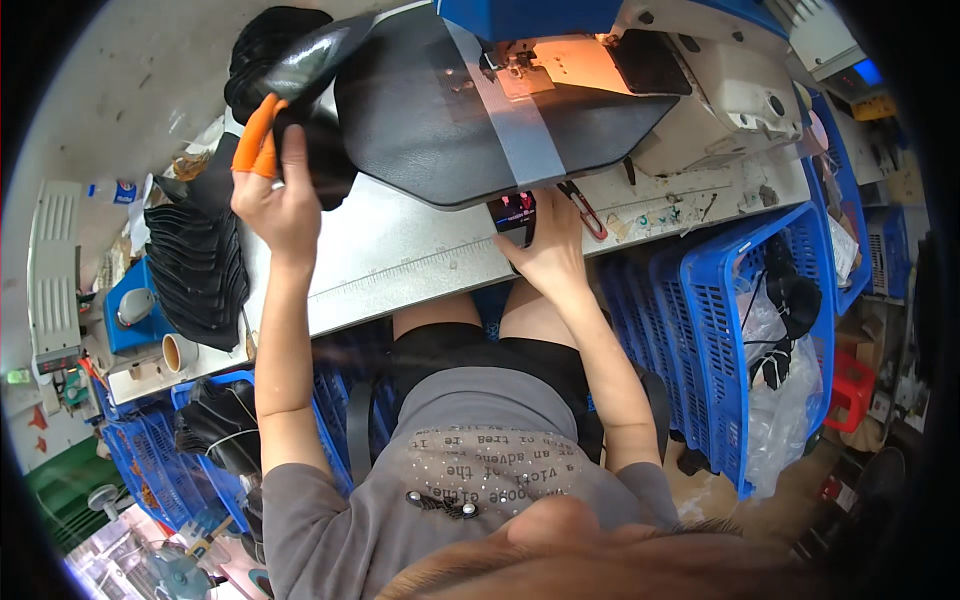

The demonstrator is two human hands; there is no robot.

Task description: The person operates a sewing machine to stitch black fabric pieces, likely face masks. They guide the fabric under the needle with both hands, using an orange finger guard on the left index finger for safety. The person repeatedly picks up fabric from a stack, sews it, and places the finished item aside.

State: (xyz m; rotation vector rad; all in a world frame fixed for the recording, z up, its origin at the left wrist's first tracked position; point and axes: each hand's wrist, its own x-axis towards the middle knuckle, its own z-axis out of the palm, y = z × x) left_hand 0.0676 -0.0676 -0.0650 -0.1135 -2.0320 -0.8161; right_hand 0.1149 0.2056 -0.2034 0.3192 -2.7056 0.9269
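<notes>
My left hand, with orange finger covers on two fingers, pinches the edge of a glossy black leather-like piece, raised and slightly blurred. A large black panel with a translucent grey strip across it lies on the sewing machine bed, partly under the machine head. At the panel's near edge, my right hand is closed around a phone with a lit screen; some fingertips are hidden. Right beside that hand lies a red-handled thread snipper.
Stacked black pieces lie at the table's left, near a paper cup. A ruler scale runs along the white tabletop's near edge. Blue plastic crates stand at my right, with more at lower left.
</notes>
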